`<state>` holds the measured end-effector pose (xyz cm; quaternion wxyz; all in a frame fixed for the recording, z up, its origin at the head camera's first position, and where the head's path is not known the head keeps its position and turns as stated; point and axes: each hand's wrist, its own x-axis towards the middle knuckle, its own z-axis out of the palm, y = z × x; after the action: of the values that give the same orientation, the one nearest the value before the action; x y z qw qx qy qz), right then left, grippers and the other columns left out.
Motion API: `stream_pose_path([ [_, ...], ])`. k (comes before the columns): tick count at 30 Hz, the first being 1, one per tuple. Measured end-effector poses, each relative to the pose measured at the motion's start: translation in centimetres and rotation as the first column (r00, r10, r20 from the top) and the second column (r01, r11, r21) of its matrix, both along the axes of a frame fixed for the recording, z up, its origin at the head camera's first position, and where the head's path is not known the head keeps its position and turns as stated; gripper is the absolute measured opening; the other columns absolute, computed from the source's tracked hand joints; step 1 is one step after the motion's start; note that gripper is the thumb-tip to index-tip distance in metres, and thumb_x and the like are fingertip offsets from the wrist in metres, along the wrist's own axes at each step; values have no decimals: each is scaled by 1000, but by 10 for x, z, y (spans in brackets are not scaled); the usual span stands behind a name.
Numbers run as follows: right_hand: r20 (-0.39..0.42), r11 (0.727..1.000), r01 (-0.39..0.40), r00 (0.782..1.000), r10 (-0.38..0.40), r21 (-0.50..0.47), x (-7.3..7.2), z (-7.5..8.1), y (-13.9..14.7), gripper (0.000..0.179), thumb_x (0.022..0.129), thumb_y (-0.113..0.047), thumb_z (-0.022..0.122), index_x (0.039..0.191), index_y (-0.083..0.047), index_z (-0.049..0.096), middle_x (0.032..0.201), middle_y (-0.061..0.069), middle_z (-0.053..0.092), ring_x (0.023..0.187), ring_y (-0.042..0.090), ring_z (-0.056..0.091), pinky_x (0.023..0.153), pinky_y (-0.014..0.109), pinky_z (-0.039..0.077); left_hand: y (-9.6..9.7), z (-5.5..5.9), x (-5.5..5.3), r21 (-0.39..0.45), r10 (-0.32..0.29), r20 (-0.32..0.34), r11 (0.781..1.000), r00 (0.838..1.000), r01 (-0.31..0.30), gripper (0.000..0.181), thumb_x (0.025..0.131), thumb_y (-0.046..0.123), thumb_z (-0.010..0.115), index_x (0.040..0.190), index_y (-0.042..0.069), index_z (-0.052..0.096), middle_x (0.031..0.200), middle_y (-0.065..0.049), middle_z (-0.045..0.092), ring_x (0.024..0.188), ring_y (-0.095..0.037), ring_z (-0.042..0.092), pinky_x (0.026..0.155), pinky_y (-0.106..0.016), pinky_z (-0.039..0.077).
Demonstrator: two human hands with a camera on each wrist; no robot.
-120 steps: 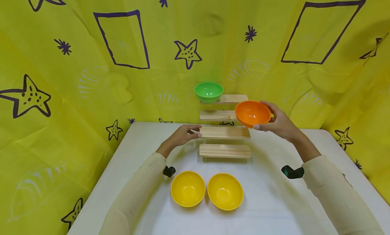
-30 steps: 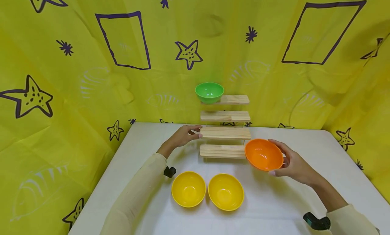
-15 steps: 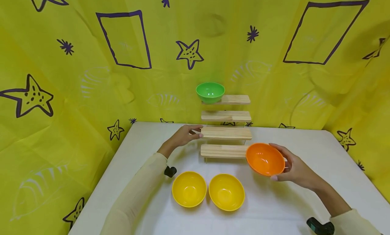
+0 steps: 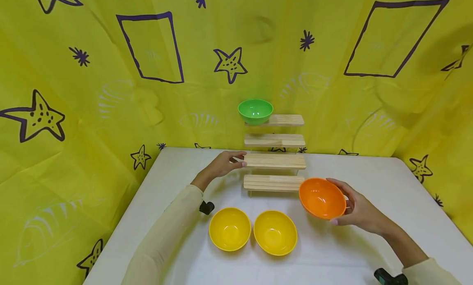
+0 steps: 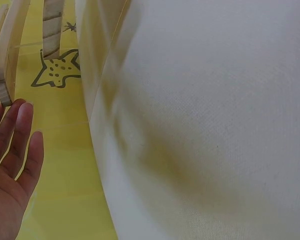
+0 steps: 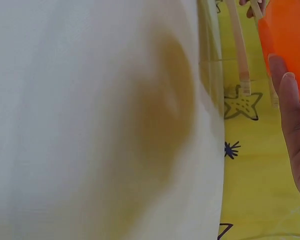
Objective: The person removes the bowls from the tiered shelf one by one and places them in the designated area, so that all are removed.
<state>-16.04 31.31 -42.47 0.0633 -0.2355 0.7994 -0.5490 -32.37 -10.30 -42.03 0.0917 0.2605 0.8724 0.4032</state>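
Orange bowl (image 4: 321, 199): glossy, round, tilted, right of centre.
Right hand (image 4: 356, 208): curved fingers and thumb gripping the bowl's side.
Left hand (image 4: 224, 163): thumb and fingertips pinching the left end of a grained wooden shelf (image 4: 275, 160).
Green bowl (image 4: 255, 112): smooth, upper centre.

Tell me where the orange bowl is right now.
In the head view, the orange bowl is right of centre in the right hand, by the right end of the lowest wooden shelf and right of the nearer yellow bowl.
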Motion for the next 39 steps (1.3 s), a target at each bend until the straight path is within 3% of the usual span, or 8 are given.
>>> stream_pose_path([
  [12,86,1000,9,996,-11,24,8,-9,4,94,77,1,80,154,-5,27,137,-17,46,106,8,65,80,32,61,0,-2,-1,10,3,1,1000,1000,-3,55,98,34,66,148,14,52,134,-13,65,114,-30,66,91,-39,56],
  [26,106,999,5,994,-10,43,19,-18,9,93,77,0,80,154,-6,27,137,-22,46,107,7,64,79,32,61,0,-4,-3,-2,1,-1,1000,1000,-1,57,98,34,66,149,13,51,134,-13,65,115,-31,66,91,-40,57],
  [39,121,1000,-15,993,12,23,28,-23,11,94,76,3,79,154,-7,27,136,-18,48,105,13,66,79,34,61,1,-2,-1,-3,-1,-9,1000,1000,1,54,99,32,66,148,14,53,133,-14,65,114,-31,66,91,-40,56],
])
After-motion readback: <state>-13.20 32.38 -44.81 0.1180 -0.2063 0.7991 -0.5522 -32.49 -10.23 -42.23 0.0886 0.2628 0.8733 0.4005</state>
